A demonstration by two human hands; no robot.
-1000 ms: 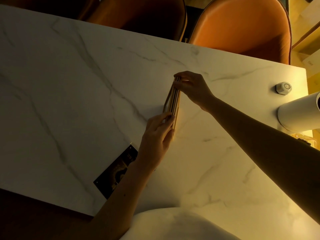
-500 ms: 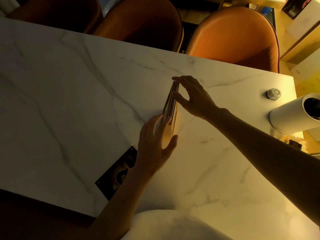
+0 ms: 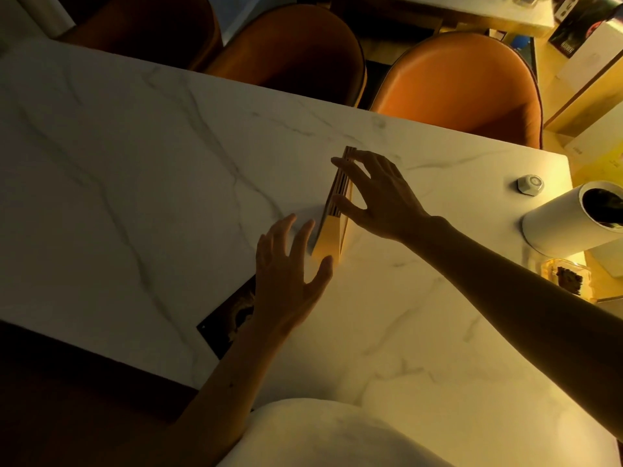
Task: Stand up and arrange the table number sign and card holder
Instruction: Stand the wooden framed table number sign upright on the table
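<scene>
Now one wooden card holder (image 3: 332,215) stands upright on its edge near the middle of the marble table (image 3: 135,183), its slotted top facing up. Both hands are spread open and grasp nothing: the left hand (image 3: 286,281) hovers just beside the holder's near end, and the right hand (image 3: 381,197) has its fingertips at the holder's top edge, though actual contact is hard to tell. One dark sign (image 3: 229,318) lies flat by the near edge. One white cylinder (image 3: 569,220) and one small white button (image 3: 530,184) sit near the right edge. Three orange chairs (image 3: 465,85) line the far edge.
</scene>
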